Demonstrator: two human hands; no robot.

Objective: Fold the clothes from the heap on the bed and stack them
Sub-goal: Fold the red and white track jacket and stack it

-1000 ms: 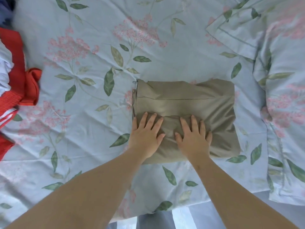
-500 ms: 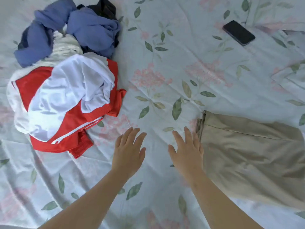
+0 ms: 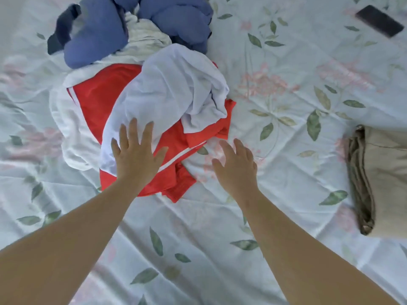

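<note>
Near edge of the bed (image 3: pixel 198 238): two bare forearms reach in over the floral sheet.
Left hand (image 3: pixel 136 155): grip apart, fingers spread, holding nothing. It is over the near edge of the heap; cannot tell if it presses.
Right hand (image 3: pixel 236 166): grip apart, fingers loosely spread, over bare sheet just right of the heap's red hem.
Folded khaki garment (image 3: pixel 387 172): near right, well apart from the heap, stacked edges facing left. Risk: a garment swung out rightward could catch it and undo the fold.
Red-and-white garment (image 3: pixel 97 95): near part of the heap, left of centre, partly under other cloth.
White garment (image 3: pixel 167 89): draped across the red one. Risk: a grab through both layers lifts two pieces at once, tangled.
Blue garment (image 3: pixel 99 36): far side of the heap, bunched over pale cloth. Risk: a hard tug on the near pieces drags these along and scatters the pile.
Phone (image 3: pixel 380 20): far right on the sheet, well apart. Risk: cloth shaken out that way could flick it off.
</note>
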